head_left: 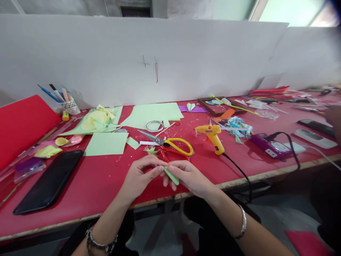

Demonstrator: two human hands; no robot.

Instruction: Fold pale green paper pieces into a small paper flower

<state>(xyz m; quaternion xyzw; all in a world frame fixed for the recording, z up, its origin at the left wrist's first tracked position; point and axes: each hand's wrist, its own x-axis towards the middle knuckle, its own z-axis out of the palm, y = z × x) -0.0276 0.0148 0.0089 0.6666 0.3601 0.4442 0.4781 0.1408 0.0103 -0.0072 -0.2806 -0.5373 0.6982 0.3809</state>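
Near the table's front edge, my left hand (143,174) and my right hand (188,175) come together on a small light green paper piece (172,176), rolled or folded into a narrow shape. My left thumb and fingers pinch its upper end. The fingers of my right hand curl under it, with the thumb on top. Just beyond my hands lie scissors (179,147) with yellow handles, a red-handled tool (173,153) partly under them, a white pen (149,143) and a small green paper cutout (151,151).
A yellow glue gun (211,134) stands to the right, its black cord hanging over the edge. Green paper sheets (154,113), a tape roll (155,126) and a black phone (49,181) are on the red table. A purple power box (274,145) sits near another person's hand (333,117).
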